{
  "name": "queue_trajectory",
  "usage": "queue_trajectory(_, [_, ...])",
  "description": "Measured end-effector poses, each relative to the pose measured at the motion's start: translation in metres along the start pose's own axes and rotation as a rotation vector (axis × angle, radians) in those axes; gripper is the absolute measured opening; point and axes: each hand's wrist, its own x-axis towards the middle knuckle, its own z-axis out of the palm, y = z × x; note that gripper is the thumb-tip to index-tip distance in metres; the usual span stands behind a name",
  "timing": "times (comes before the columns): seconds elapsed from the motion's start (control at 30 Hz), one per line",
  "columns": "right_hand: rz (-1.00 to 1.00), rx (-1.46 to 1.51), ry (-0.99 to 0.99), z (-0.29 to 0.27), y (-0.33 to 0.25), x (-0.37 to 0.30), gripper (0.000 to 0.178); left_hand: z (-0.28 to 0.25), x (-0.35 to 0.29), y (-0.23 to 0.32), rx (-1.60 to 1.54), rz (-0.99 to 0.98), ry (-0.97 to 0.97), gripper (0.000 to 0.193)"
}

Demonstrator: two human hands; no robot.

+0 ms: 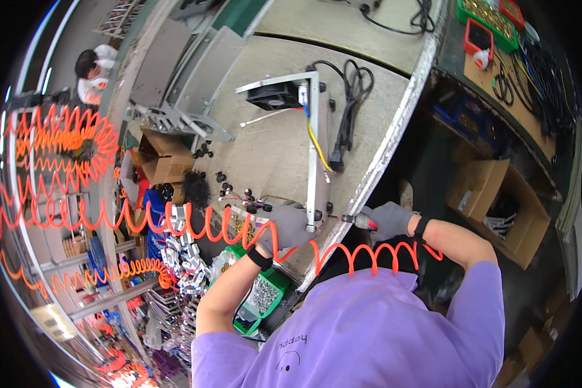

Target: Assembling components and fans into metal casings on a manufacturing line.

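Light-grey metal casing (313, 173), L-shaped from above, on worktable (265, 155); black fan (273, 97) inside far corner, yellow-blue wires (317, 146) trailing. Left hand (286, 227) at near end, finger closure unclear; right hand (390, 220) clenched round driver (363, 222), tip toward casing.

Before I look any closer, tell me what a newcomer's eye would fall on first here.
Most likely the bright orange coiled hoses, bunched at the left, one stretching rightward across the picture. Next would be the purple shirt filling the lower middle. Above it, the gray-gloved left hand is at the near end of a pale metal frame, while the right hand holds a driver-like tool.
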Motion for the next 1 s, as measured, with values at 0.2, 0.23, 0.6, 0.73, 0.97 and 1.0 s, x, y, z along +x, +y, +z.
queue_trajectory(0.2, [0.066, 0.126, -0.083, 0.009, -0.013, -0.021, 0.058, -0.003, -0.010, -0.006, 0.053, 0.124, 0.170, 0.039])
queue_trajectory(0.23, [0.087, 0.174, -0.141, 0.005, -0.022, -0.023, 0.059, -0.009, -0.017, -0.006, 0.075, 0.069, 0.178, 0.036])
queue_trajectory(0.6, [-0.001, 0.502, -0.240, 0.021, -0.105, 0.088, 0.075, 0.086, -0.116, -0.052, -1.043, -0.787, 0.567, 0.029])
queue_trajectory(0.73, [-0.071, 0.475, -0.068, 0.026, -0.122, 0.140, 0.072, 0.120, -0.163, -0.067, -0.425, -0.405, 0.437, 0.031])
queue_trajectory(0.97, [-0.359, 0.736, 0.119, -0.083, -0.149, 0.101, 0.032, 0.115, -0.226, -0.112, -0.120, -0.458, 0.418, 0.031])
queue_trajectory(1.0, [-0.357, 0.791, 0.272, -0.104, -0.138, 0.093, 0.031, 0.126, -0.238, -0.119, -0.215, -0.474, 0.379, 0.030])
